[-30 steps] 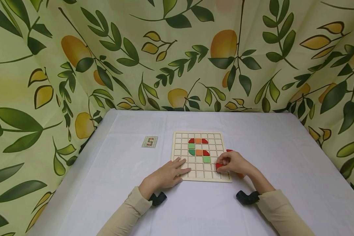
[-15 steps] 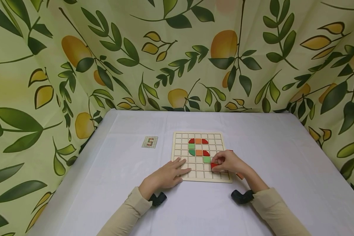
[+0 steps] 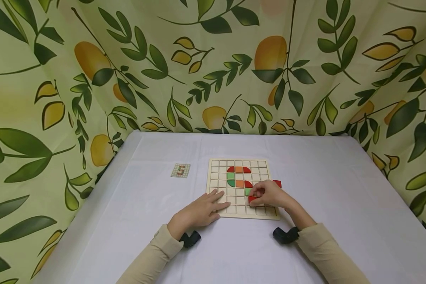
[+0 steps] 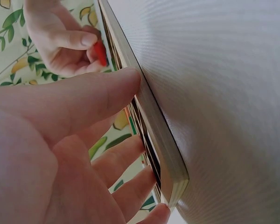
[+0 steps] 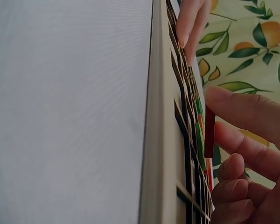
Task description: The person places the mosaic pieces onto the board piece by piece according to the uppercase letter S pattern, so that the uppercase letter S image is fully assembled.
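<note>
A wooden grid board [image 3: 230,210] lies on the table with red, orange and green tiles set in its cells in a curving line. My left hand [image 3: 200,209] rests on its left front part, fingers spread and thumb at the front edge. Above the board, my right hand [image 3: 271,194] pinches a red tile [image 3: 252,200] between thumb and fingers. The right wrist view has this red tile [image 5: 209,133] on edge, just over the grid. It is right by the light green square tile [image 3: 248,191], which the fingers partly cover.
A small card [image 3: 180,170] with an S pattern on a grid lies left of the board. Another red tile [image 3: 277,184] lies at the board's right edge, partly behind the right hand. A leaf-and-fruit patterned curtain [image 3: 213,79] surrounds the white-covered table [image 3: 156,150].
My right hand has moved left across the board with the red tile, from the right columns to just below the light green square. The left hand has stayed in place.
</note>
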`<state>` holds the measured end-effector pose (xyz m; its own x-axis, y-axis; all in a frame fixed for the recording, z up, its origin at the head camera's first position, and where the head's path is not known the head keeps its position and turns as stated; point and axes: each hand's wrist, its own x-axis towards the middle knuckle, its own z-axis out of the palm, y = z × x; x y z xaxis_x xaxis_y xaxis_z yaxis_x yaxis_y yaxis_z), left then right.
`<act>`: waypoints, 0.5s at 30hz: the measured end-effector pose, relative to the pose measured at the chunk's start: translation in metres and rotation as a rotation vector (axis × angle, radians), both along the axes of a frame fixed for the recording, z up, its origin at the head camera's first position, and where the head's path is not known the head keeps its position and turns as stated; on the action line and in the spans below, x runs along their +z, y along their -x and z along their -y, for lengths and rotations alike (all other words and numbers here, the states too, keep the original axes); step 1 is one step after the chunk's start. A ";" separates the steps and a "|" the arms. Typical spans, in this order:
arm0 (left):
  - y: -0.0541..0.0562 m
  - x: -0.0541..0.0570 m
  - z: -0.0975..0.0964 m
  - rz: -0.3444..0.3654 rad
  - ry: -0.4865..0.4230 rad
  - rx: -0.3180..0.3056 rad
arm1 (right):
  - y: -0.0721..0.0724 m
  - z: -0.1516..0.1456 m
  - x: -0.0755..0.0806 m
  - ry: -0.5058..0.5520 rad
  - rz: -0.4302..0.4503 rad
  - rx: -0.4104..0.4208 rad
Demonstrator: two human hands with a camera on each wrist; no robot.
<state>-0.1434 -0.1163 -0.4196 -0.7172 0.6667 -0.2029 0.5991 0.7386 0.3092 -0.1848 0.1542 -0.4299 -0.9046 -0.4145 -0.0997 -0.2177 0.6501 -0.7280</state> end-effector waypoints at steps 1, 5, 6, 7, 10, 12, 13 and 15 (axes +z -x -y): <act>0.000 0.000 0.000 -0.001 0.001 -0.001 | 0.000 0.001 0.000 0.001 -0.003 0.006; -0.001 0.001 0.000 -0.007 0.006 -0.004 | 0.001 0.004 0.001 -0.004 0.003 0.014; -0.001 0.001 0.000 -0.008 0.006 -0.004 | 0.001 0.005 0.001 -0.008 0.002 0.016; -0.001 0.001 0.000 -0.008 0.005 -0.005 | 0.001 0.006 0.001 -0.012 0.000 0.015; -0.001 0.001 0.000 -0.007 0.001 -0.001 | 0.001 0.008 0.001 -0.027 -0.014 0.021; -0.001 0.001 0.000 -0.009 -0.001 0.000 | 0.001 0.009 0.000 -0.032 -0.022 0.021; -0.001 0.001 0.000 -0.010 -0.001 0.000 | 0.001 0.009 0.000 -0.036 -0.025 0.021; -0.001 0.001 0.000 -0.011 -0.001 0.001 | 0.001 0.010 0.000 -0.044 -0.028 0.017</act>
